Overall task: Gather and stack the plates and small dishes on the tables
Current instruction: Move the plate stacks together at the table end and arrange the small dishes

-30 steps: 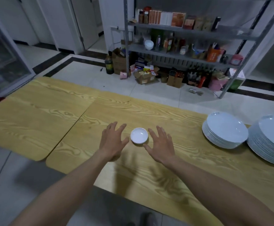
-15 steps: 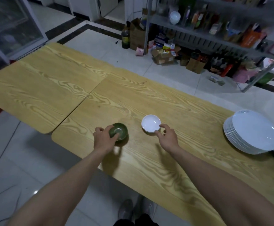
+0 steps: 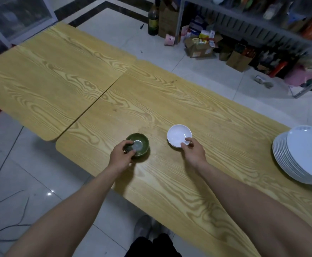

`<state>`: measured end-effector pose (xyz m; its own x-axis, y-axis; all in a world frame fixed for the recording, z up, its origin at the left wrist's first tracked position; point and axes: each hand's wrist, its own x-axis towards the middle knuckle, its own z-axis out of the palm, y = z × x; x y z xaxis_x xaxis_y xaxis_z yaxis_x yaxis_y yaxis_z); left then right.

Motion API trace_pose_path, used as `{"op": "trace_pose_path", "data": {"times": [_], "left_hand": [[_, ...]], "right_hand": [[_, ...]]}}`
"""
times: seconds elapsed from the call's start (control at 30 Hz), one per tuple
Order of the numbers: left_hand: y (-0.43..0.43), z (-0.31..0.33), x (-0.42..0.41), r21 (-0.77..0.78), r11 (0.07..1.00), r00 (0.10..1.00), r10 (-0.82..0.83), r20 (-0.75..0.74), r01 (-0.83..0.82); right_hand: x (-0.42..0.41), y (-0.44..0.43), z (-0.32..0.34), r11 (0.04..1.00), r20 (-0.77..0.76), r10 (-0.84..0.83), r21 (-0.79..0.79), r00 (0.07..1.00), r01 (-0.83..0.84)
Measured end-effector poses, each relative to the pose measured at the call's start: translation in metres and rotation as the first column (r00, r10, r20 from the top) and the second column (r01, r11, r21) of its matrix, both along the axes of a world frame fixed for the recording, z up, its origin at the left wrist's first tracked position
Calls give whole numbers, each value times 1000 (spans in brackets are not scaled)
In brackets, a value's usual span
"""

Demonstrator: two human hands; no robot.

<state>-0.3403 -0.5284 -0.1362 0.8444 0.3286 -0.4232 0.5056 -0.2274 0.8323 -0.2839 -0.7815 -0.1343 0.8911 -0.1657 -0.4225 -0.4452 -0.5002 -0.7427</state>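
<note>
While both seem to sit on the near light wood-grain table, each hand has one. The left hand curls round the near rim of the small dark-green glazed bowl, and the right hand pinches the near edge of the small round white dish beside it. Looks like the gathering step to me. Next move probably needs one lifted and nested in the other, keeping it level. The tall stack of big white plates waits well off to the right.
</note>
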Motion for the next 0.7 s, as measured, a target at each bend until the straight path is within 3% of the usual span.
{"op": "trace_pose_path", "data": {"times": [0.37, 0.7], "left_hand": [[3, -12, 0, -102, 988, 993, 117, -2, -117], [-12, -2, 6, -125, 990, 997, 74, 5, -73]], "right_hand": [[10, 7, -8, 995, -33, -101, -14, 994, 100], [-4, -8, 4, 983, 0, -181, -40, 983, 181]]}}
